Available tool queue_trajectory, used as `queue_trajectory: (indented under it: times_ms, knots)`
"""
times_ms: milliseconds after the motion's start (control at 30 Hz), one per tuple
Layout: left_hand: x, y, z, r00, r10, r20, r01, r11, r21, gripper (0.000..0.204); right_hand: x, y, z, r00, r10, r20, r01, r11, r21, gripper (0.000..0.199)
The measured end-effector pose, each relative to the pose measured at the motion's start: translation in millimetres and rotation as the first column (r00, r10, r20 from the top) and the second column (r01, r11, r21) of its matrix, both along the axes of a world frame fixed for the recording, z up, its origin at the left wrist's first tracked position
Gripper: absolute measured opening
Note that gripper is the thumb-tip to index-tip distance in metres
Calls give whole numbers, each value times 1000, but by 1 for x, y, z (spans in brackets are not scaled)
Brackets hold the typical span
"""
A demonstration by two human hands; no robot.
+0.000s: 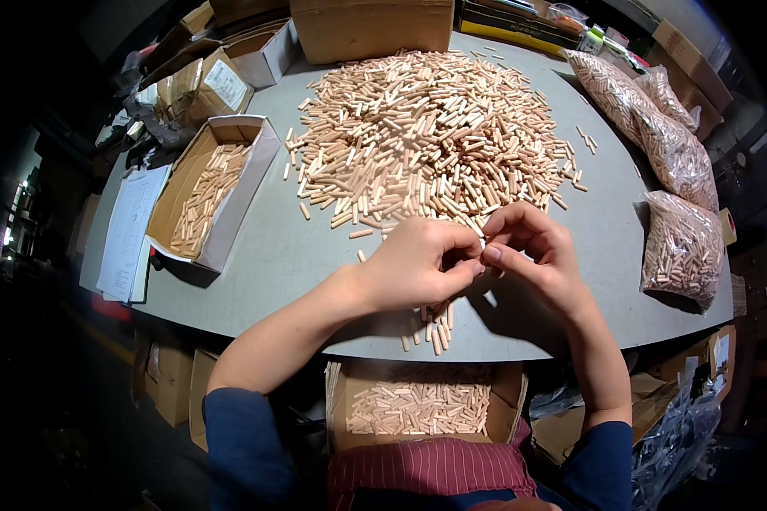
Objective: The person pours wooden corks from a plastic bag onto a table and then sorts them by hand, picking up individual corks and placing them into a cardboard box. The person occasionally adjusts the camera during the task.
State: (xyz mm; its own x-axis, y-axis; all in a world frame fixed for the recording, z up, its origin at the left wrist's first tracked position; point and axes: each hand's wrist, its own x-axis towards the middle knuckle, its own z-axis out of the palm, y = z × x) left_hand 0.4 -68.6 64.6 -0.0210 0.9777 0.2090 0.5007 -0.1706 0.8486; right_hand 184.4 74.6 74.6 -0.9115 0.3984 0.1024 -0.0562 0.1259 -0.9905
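Note:
A broad heap of short wooden dowels (426,128) covers the middle of the grey table (273,298). At the heap's near edge my left hand (422,262) and my right hand (533,251) meet, fingertips almost touching. Thumb and fingers of each are pinched together; whatever is between them is hidden or too small to name. A few loose dowels (437,330) lie below my left hand by the table's front edge. Under that edge, in front of my body, an open cardboard box (338,409) holds a layer of dowels.
A shallow carton (260,162) with some dowels stands at the left, beside papers (128,234). Clear bags full of dowels (682,251) line the right side. A large cardboard box (371,30) stands behind the heap, with a taped carton (209,85) farther left.

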Motion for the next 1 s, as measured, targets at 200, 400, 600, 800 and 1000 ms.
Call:
queue_trajectory:
  times_ms: [200, 400, 600, 800, 1000]
  knots:
    - [2, 2, -4, 1000, -3, -10, 3, 1000, -19, 17, 1, 1, -6, 1000, 9, -10, -9, 1000, -14, 16]
    - [2, 3, -9, 1000, -13, -12, 13, 1000, -8, 15, 1, 1, -11, 998, -3, -64, 9, 995, 103, 13]
    - [3, 1, -5, 1000, 6, -3, -6, 998, -65, 17, 2, -1, -18, 994, -37, -103, 61, 968, 244, 9]
    - [3, 0, 0, 999, 2, 39, 2, 994, -106, 17, 2, 0, -21, 983, -9, -184, 80, 920, 383, 13]
    - [-2, 3, -3, 877, -8, 480, 135, 964, -231, 16, 0, 2, -14, 990, 24, -138, 18, 956, 294, 8]
